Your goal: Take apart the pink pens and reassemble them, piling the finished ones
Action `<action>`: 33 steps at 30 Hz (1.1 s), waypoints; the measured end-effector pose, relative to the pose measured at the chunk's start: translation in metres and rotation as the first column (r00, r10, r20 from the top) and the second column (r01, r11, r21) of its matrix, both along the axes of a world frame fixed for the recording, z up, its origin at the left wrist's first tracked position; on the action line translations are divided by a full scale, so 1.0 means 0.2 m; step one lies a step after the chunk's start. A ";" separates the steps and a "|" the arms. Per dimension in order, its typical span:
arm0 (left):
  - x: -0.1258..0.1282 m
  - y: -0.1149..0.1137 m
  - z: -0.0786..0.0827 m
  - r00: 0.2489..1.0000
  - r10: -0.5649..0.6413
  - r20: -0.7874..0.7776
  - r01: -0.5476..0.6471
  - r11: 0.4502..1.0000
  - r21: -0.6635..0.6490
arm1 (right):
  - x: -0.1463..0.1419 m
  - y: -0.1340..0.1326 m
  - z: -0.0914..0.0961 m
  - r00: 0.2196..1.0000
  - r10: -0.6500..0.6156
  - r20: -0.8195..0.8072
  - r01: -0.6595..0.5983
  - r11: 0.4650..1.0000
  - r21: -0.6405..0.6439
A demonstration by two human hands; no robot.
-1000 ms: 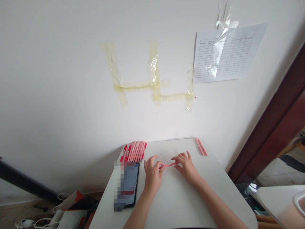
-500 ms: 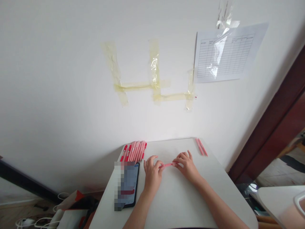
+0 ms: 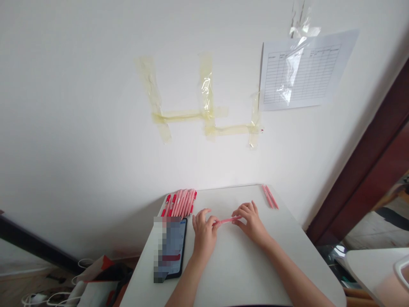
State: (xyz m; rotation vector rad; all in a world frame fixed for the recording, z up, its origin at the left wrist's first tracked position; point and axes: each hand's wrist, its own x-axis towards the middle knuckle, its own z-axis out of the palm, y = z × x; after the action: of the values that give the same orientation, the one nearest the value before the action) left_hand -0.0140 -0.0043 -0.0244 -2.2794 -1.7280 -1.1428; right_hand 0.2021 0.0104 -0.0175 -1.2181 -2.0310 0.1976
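Note:
A pink pen lies level between my two hands, just above or on the white table; I cannot tell if it touches. My left hand pinches its left end between thumb and forefinger, the other fingers raised. At the right end, the thumb and fingers of my right hand close around the pen, partly hiding its tip. Two more pink pens rest side by side at the back right. On the back left, several pink and red pens are laid in a row.
A phone, partly blurred out, lies at the table's left side below the row of pens. Behind the table rises a white wall with yellowed tape and a taped printed sheet. Cables and boxes sit lower left.
The fingers of my right hand have shifted slightly on the pen, and a bit more of its right end shows. My left hand stays in place.

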 end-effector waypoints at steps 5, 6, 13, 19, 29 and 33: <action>0.00 0.01 -0.01 1.000 -0.007 0.003 0.007 1.000 0.000 | 0.00 0.01 -0.01 1.000 -0.022 0.001 0.022 1.000 -0.002; 0.00 0.01 -0.01 1.000 -0.007 0.003 0.007 1.000 0.001 | 0.00 0.00 -0.01 1.000 -0.027 0.005 0.027 1.000 -0.004; 0.00 0.01 -0.01 1.000 0.008 0.003 -0.008 1.000 0.018 | 0.00 0.00 -0.01 1.000 -0.030 0.000 0.030 0.999 -0.018; 0.00 0.01 -0.01 1.000 0.002 0.005 -0.002 1.000 0.023 | 0.01 0.01 -0.01 1.000 -0.016 0.022 0.016 1.000 -0.007; 0.00 0.00 0.01 1.000 -0.001 -0.020 0.001 1.000 0.005 | 0.00 0.00 -0.01 1.000 -0.015 -0.005 0.015 0.999 -0.046; 0.00 0.00 0.01 1.000 -0.002 -0.015 0.002 1.000 -0.006 | 0.00 0.00 0.00 1.000 -0.016 -0.010 0.015 0.999 -0.053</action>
State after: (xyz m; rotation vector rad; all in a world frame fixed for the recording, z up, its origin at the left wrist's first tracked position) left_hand -0.0133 -0.0037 -0.0233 -2.2868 -1.7267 -1.1199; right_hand 0.2028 0.0098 -0.0183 -1.2622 -2.0181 0.2506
